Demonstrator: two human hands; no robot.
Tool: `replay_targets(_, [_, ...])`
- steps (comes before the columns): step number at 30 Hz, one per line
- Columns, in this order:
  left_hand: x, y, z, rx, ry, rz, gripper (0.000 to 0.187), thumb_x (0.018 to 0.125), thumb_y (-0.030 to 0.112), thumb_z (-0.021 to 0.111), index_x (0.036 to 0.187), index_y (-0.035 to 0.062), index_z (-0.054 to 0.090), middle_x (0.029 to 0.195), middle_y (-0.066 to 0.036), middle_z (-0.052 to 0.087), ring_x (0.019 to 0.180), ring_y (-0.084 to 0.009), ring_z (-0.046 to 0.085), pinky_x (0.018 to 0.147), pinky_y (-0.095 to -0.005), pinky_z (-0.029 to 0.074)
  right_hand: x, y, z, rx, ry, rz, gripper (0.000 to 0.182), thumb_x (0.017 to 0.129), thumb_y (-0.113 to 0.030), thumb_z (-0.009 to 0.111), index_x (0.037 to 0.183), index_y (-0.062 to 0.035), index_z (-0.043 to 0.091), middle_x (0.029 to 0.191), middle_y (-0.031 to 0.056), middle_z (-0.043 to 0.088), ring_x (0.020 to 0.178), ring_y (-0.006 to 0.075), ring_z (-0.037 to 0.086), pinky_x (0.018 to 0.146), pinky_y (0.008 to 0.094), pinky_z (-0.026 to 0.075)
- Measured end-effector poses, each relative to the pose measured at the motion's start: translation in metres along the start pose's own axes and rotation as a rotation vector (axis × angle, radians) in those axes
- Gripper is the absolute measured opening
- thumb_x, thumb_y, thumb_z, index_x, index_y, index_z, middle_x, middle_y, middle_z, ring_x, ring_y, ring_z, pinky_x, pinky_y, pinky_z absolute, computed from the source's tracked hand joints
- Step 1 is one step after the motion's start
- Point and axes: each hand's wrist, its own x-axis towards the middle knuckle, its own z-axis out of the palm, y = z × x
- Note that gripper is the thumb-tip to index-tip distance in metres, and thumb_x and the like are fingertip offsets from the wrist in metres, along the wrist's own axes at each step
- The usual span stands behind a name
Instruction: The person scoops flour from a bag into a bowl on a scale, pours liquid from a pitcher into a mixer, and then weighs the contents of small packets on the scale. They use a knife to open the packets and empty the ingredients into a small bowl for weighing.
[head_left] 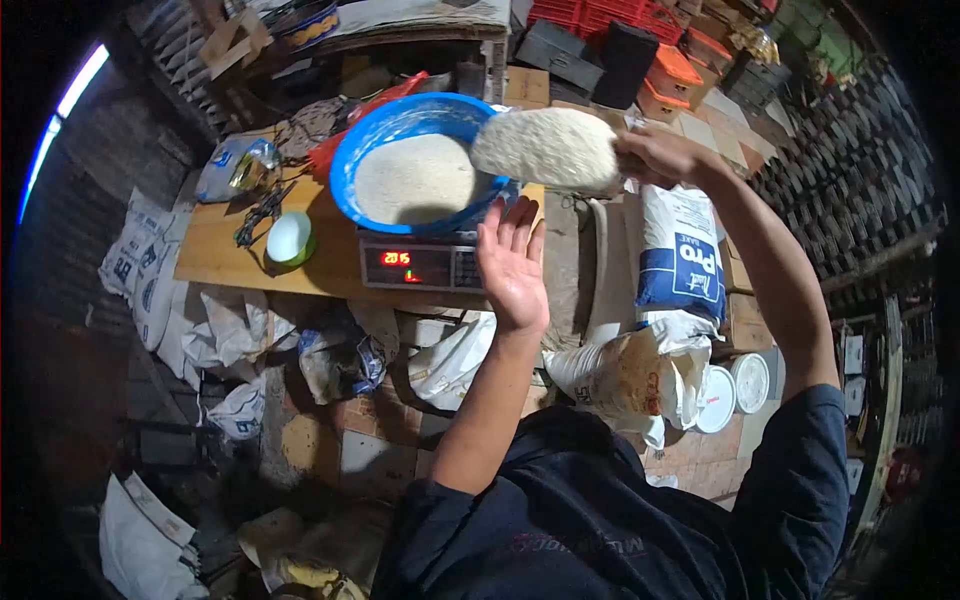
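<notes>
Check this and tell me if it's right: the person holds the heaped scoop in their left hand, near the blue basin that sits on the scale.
One thing is wrong: the head view shows the heaped scoop in the right hand, not the left hand, near the blue basin that sits on the scale.

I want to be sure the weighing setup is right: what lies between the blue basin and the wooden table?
A digital scale, its red display lit; the head view shows it under the blue basin, on the wooden table.
</notes>
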Motion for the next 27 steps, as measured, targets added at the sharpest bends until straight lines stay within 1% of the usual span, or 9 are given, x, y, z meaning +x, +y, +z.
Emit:
replay_targets(2, [-0.002,0.011,-0.018,0.022,0.034,0.017,0.055,0.100,0.046,0.035,0.136,0.0046,0.039,0.131,-0.016,0.050,0.125,-0.0270,0.047,0.106,-0.0408,0.034,0.058,-0.004,0.007,-0.147,0.070,0.009,0.037,0.096,-0.038,0.044,0.074,-0.0110,0.054,0.060,-0.0061,0.044,0.049,0.0054,0.038,0.042,0.0246,0.032])
replay_targets(5, [-0.008,0.020,-0.035,0.073,0.128,0.030,0.055,0.098,0.048,0.036,0.129,0.0031,0.044,0.126,-0.019,0.054,0.121,-0.0301,0.051,0.105,-0.0428,0.037,0.084,-0.051,0.041,-0.660,0.077,-0.336,0.048,0.094,-0.042,0.044,0.074,-0.0003,0.056,0.060,0.0048,0.051,0.052,0.0157,0.048,0.050,0.0345,0.043])
replay_targets(7, [-0.013,0.025,-0.045,0.094,0.135,0.024,0.053,0.098,0.047,0.036,0.129,0.0036,0.044,0.125,-0.018,0.054,0.120,-0.0297,0.052,0.104,-0.0421,0.037,0.131,-0.053,0.070,-0.869,0.298,-0.442,0.057,0.090,-0.048,0.044,0.086,0.0068,0.060,0.070,0.0232,0.062,0.066,0.0370,0.062,0.064,0.0479,0.049])
replay_targets(8, [-0.015,0.026,-0.051,0.103,0.140,0.021,0.053,0.099,0.046,0.036,0.128,0.0038,0.044,0.125,-0.018,0.054,0.119,-0.0295,0.052,0.104,-0.0418,0.038,0.132,-0.052,0.074,-0.910,0.300,-0.315,0.052,0.091,-0.044,0.046,0.089,0.0046,0.064,0.078,0.0273,0.064,0.078,0.0421,0.064,0.068,0.0494,0.050])
replay_targets(14, [-0.021,0.030,-0.082,0.249,0.159,0.013,0.046,0.099,0.041,0.037,0.125,0.0054,0.047,0.123,-0.014,0.057,0.115,-0.0252,0.054,0.099,-0.0378,0.039,0.156,-0.045,0.118,-1.133,0.485,-0.362,0.036,0.090,-0.030,0.050,0.088,0.0027,0.065,0.078,0.0251,0.066,0.076,0.0377,0.068,0.062,0.0471,0.055])
replay_targets(18, [-0.021,0.028,-0.085,0.291,0.159,-0.045,0.041,0.098,0.041,0.039,0.120,0.0079,0.050,0.117,-0.011,0.059,0.107,-0.0215,0.058,0.091,-0.0344,0.042,0.165,-0.028,0.120,-1.379,0.568,-0.560,0.027,0.091,-0.021,0.052,0.106,0.0010,0.054,0.082,0.0189,0.063,0.070,0.0349,0.068,0.055,0.0430,0.056])
replay_targets(22, [-0.017,0.013,-0.076,0.366,0.057,-0.163,0.038,0.098,0.040,0.041,0.116,0.0082,0.052,0.109,-0.009,0.062,0.100,-0.0194,0.060,0.085,-0.0334,0.044,0.157,-0.016,0.118,-1.502,0.805,-0.677,0.019,0.088,-0.018,0.054,0.098,-0.0022,0.052,0.082,0.0150,0.060,0.072,0.0326,0.068,0.054,0.0421,0.056])
replay_targets(26, [-0.017,-0.018,-0.063,0.534,-0.069,-0.343,0.033,0.097,0.034,0.047,0.114,0.0064,0.054,0.103,-0.007,0.063,0.088,-0.0165,0.063,0.080,-0.0301,0.045,0.098,0.007,0.105,-0.972,0.869,-0.577,0.024,0.091,-0.025,0.054,0.101,-0.0035,0.049,0.087,0.0180,0.062,0.072,0.0339,0.067,0.059,0.0434,0.054])
replay_targets(27, [-0.017,-0.030,-0.062,0.584,-0.111,-0.393,0.032,0.096,0.034,0.048,0.112,0.0066,0.055,0.102,-0.007,0.064,0.087,-0.0156,0.063,0.079,-0.0295,0.045,0.076,0.019,0.100,-0.854,0.877,-0.480,0.031,0.092,-0.032,0.054,0.102,-0.0031,0.048,0.092,0.0203,0.063,0.074,0.0404,0.064,0.060,0.0480,0.051])
